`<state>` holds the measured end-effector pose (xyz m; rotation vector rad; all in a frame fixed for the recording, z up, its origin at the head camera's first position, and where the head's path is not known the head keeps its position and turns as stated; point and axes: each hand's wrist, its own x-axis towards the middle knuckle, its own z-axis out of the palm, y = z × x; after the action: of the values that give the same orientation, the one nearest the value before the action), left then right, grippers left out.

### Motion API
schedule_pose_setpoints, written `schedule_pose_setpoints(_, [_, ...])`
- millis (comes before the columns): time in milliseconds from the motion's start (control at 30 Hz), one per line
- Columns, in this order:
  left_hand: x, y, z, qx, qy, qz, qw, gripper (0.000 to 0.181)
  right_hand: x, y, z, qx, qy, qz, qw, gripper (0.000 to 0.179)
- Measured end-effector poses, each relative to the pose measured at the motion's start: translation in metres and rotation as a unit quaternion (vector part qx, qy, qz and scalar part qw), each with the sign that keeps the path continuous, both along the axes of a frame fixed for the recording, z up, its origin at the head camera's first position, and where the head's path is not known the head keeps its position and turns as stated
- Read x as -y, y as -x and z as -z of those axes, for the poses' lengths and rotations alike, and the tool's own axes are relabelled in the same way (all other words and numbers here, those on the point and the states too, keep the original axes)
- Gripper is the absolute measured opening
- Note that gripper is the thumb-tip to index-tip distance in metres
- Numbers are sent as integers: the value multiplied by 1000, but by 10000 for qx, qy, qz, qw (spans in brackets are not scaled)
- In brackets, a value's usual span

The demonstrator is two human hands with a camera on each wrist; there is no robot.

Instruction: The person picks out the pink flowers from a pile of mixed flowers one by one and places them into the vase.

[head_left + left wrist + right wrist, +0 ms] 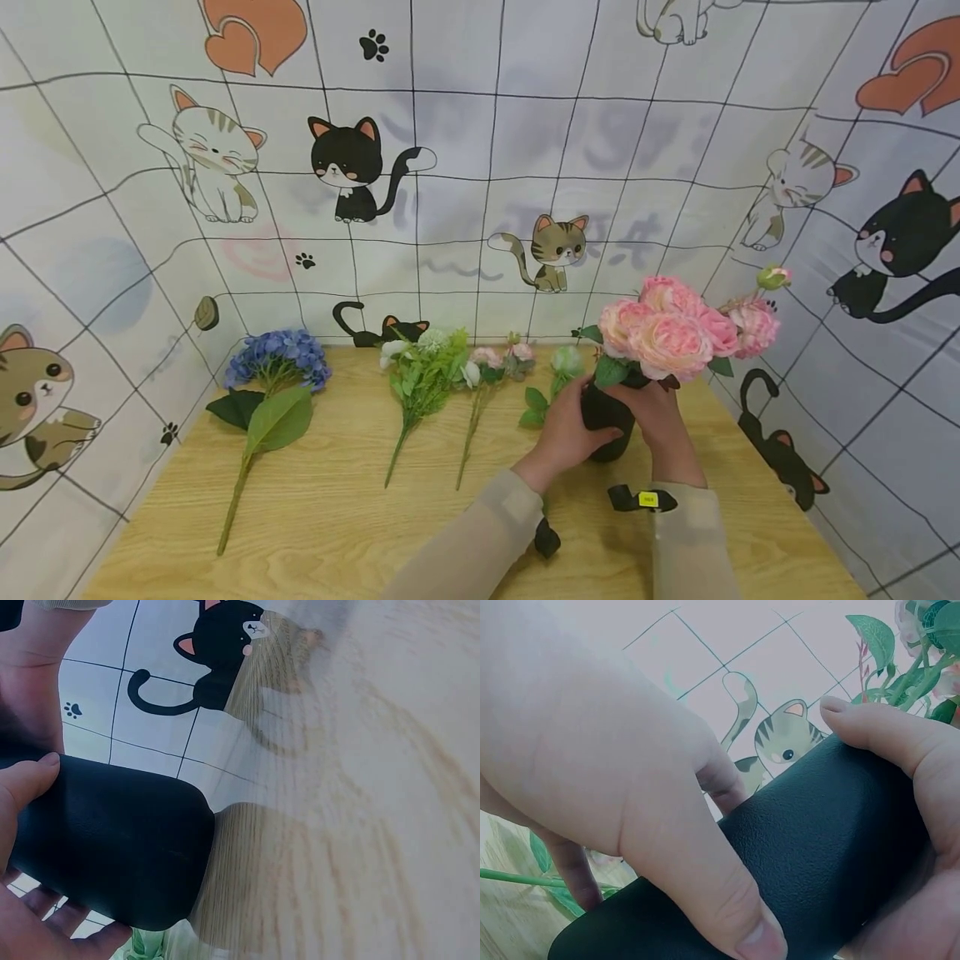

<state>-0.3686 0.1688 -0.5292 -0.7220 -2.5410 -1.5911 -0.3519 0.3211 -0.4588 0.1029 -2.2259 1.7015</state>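
Observation:
A black vase (606, 417) stands upright at the right of the table, holding a bunch of pink artificial flowers (670, 337). My left hand (566, 435) grips its side; the left wrist view shows the thumb in front and fingers curled beneath the vase (112, 844). Higher up, near the rim, my right hand (660, 421) holds the vase from the other side. In the right wrist view both thumbs lie on the dark surface, the right hand (930, 772) close to the stems. Whether the base touches the wood, I cannot tell.
To the left on the wooden table (337, 533) lie a blue hydrangea (277, 362), a green and white spray (423, 379) and a thin stem with small pale pink blooms (486, 362). A pale green flower (566, 362) lies behind my left hand. Cat-print cloth (465, 125) encloses the table.

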Motion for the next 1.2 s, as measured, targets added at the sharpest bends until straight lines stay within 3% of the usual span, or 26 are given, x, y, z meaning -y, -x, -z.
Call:
schedule_pose_setpoints(333, [-1, -1, 0, 18, 132, -54, 9999, 91, 2, -3, 0, -32, 235, -19, 9997, 73])
schedule_pose_setpoints(567, [3, -1, -7, 351, 232, -17, 9991, 93, 4, -3, 1, 162, 381, 221, 9989, 77])
schedule_pose_setpoints(933, [22, -6, 1, 372, 930, 151, 9949, 78, 3, -2, 0, 351, 465, 129, 9982, 89])
schedule_pose_setpoints(1033, [29, -12, -4, 361, 875, 217, 9953, 74, 3, -3, 0, 355, 480, 101, 9982, 89])
schedule_pose_setpoints(1200, [41, -20, -14, 59, 896, 384, 9952, 67, 4, -3, 1, 340, 503, 85, 9981, 89])
